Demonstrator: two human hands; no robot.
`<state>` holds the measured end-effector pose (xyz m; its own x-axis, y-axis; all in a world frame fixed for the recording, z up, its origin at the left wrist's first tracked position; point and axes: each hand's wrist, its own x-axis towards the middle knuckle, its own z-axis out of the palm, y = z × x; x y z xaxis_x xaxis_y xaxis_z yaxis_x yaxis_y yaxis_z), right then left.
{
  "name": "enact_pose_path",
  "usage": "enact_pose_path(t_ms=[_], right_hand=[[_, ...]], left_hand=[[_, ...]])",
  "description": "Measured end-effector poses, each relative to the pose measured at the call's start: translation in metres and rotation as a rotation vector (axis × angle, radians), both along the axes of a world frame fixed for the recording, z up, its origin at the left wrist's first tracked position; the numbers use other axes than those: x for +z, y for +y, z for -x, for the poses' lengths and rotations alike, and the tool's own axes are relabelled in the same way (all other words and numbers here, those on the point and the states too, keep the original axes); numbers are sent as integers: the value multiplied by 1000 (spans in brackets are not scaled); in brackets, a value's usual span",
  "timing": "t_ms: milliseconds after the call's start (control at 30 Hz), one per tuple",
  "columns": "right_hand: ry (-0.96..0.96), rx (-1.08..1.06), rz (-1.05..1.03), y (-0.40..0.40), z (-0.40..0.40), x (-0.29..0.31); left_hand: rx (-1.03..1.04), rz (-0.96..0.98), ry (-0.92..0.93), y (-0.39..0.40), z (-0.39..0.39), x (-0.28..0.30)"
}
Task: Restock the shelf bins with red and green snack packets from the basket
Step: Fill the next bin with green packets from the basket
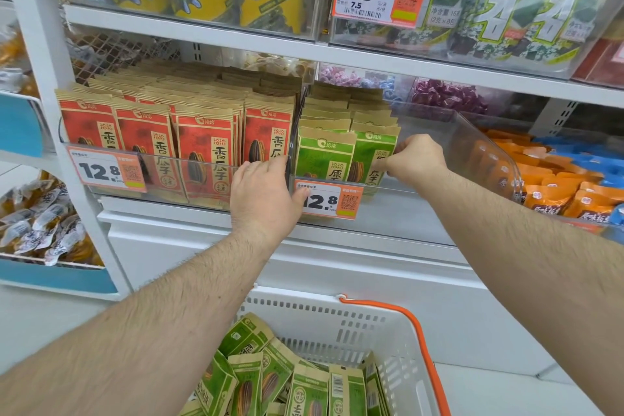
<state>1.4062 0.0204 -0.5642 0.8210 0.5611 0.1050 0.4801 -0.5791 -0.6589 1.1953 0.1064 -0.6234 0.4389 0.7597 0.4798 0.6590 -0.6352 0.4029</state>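
right hand (pixel 417 155) pinching the front green paper snack packet (pixel 374 159), upright in the clear bin (pixel 486 145)
left hand (pixel 265 194) grips the bin front; refills sit straight below in the white basket (pixel 337 317).

Bright, even overhead store light, shadows staying soft and faint. Glare streaking across the clear bin fronts (pixel 486 145) and upper shelf covers (pixel 526 44). Wide-angle lens bending the shelf edges (pixel 236 35) at left and right. Near forearms (pixel 141 324) slightly soft; centre staying sharp.
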Motion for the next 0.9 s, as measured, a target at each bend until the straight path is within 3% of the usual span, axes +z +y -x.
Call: enact_pose_path(t_ms=[400,900], right_hand=[[55,-7,-65,2,-5,-2],[-12,-45,-81,3,-5,-8]], left_hand=[[-3,23,6,-2,1,2],[-7,4,-7,-1,0,0]])
